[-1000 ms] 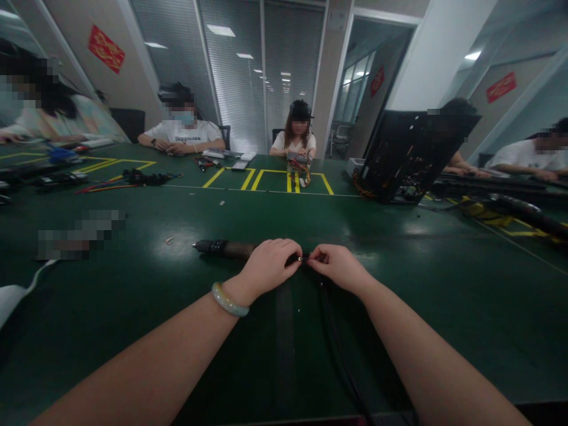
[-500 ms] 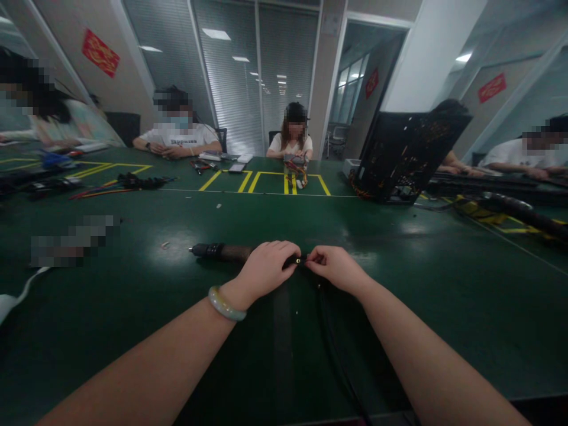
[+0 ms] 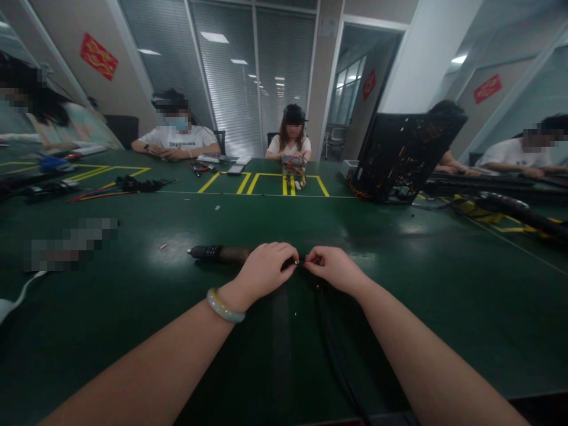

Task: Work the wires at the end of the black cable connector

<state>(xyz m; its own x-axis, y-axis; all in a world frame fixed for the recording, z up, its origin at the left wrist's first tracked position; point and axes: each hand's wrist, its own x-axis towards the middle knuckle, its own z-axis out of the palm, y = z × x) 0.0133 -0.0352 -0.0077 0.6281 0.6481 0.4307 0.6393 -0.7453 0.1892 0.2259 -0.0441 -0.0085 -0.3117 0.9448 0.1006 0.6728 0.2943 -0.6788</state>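
Observation:
An electric screwdriver (image 3: 231, 255) lies crosswise on the green table, its silver tip pointing left. My left hand (image 3: 270, 266), with a pale bangle at the wrist, is closed around its rear part and hides that end. Just to the right, my right hand (image 3: 327, 267) pinches a small dark piece at the screwdriver's back end, probably a cable plug; the fingers cover most of it. A tiny gold-coloured spot shows between the hands. From below my right hand a black cable (image 3: 331, 337) runs down to the table's near edge.
A black computer case (image 3: 408, 154) stands tilted at the back right. Wire bundles (image 3: 137, 182) lie at the left, near a blurred-out item (image 3: 73, 244) with a white cord. Several people sit around the table. Yellow tape (image 3: 266, 175) marks its far side.
The view has shifted very slightly. My left hand keeps its grip on the screwdriver, and my right fingers still pinch at its back end; the gold-coloured spot there now shows less.

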